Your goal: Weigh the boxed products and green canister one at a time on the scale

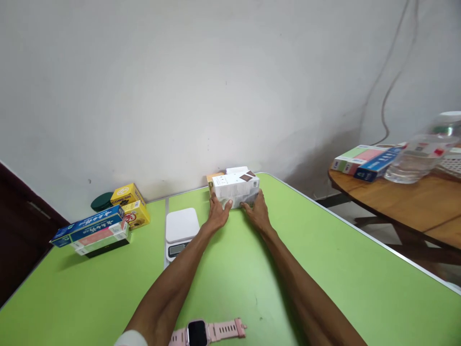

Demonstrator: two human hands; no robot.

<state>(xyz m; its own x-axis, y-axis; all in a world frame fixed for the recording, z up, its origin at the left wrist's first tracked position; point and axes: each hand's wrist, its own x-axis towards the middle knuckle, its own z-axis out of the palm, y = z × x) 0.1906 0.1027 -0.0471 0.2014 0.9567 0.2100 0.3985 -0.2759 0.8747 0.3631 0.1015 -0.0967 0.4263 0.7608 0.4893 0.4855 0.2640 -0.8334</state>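
At the far edge of the green table (230,269), close to the wall, both my hands grip a white printed carton (236,192). My left hand (218,212) holds its left end, thumb on the near face. On the right end, my right hand (258,211) is closed in the same way. Behind the carton, an orange box (212,177) and another white box (236,170) show only in part. Left of my left hand lies a white kitchen scale (182,226) with a grey display.
Stacked long boxes (95,228), yellow boxes (129,202) and a dark green round lid (102,201) are at the left. A pink-strapped smartwatch (198,332) lies near the front. Right, a wooden table (403,206) carries toothpaste-like boxes (367,161) and a clear plastic bottle (418,154).
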